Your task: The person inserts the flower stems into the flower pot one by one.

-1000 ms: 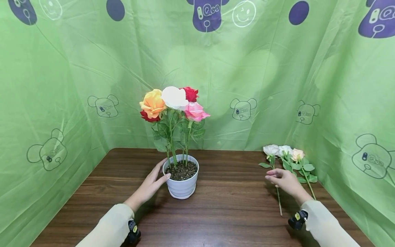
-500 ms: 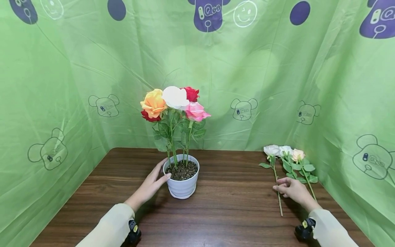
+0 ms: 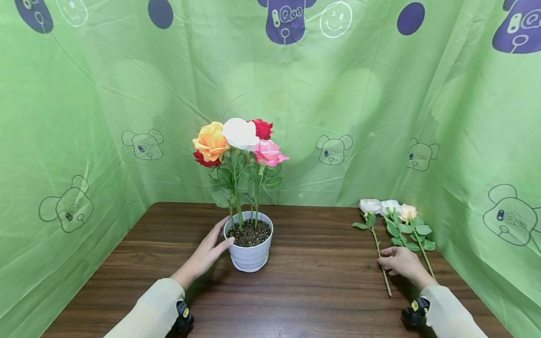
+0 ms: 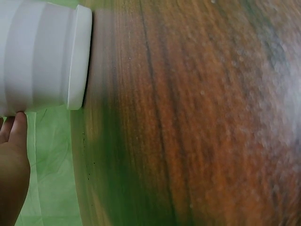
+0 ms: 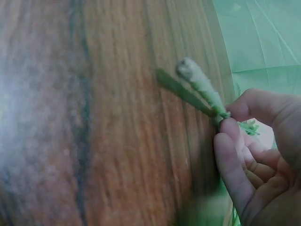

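Observation:
In the head view a white flowerpot (image 3: 249, 256) with dark soil stands on the table. Upright in it are an orange rose (image 3: 210, 142), a white rose (image 3: 240, 134), a pink rose (image 3: 269, 152) and red ones. My left hand (image 3: 206, 256) holds the pot from its left side, thumb at the front rim, fingers round the side; the left wrist view shows a finger against the pot wall (image 4: 40, 56). At the right, my right hand (image 3: 401, 264) pinches the green stem of a white rose (image 3: 370, 205) between thumb and fingers. The right wrist view shows the stem's cut end (image 5: 200, 80) sticking out beyond the fingertips.
Beside the pinched rose lie another white rose (image 3: 390, 206) and a peach rose (image 3: 408, 212), their leaves overlapping. A brown wooden table (image 3: 313, 281) spans the front. Green printed cloth (image 3: 291, 94) hangs close behind it and along both sides.
My right hand has moved down along the white rose's stem and taken hold of it; the rose has shifted and tilted slightly left. The left hand and the flowerpot stay in place.

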The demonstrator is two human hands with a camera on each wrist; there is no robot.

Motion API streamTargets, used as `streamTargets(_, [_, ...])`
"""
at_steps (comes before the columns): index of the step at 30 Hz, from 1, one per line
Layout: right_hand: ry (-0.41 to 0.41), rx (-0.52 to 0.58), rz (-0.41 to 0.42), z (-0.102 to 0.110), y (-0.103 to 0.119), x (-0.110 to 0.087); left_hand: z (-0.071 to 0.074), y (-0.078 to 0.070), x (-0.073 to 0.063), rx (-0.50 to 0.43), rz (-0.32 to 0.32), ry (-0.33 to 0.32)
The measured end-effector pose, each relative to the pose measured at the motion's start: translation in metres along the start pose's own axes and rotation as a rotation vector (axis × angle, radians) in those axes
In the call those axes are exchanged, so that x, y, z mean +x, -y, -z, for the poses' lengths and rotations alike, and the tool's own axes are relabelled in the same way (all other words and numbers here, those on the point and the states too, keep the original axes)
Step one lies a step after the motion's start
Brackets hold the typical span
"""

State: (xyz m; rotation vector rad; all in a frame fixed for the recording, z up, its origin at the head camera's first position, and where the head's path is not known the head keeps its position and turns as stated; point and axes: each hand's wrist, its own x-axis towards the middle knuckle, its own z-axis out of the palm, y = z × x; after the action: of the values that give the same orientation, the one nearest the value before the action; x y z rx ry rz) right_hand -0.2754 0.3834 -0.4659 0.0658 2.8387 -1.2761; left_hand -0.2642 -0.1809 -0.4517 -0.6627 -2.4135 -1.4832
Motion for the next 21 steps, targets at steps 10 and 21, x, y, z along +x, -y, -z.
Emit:
streamTargets(10, [0.006,0.030,-0.008,0.000,0.001,-0.002,0.000,0.000,0.000,0.007,0.006,0.003])
streamTargets(21, [0.015,0.028,0.018,0.002,0.014,-0.002,0.000,-0.002,-0.001,-0.005,-0.003,-0.004])
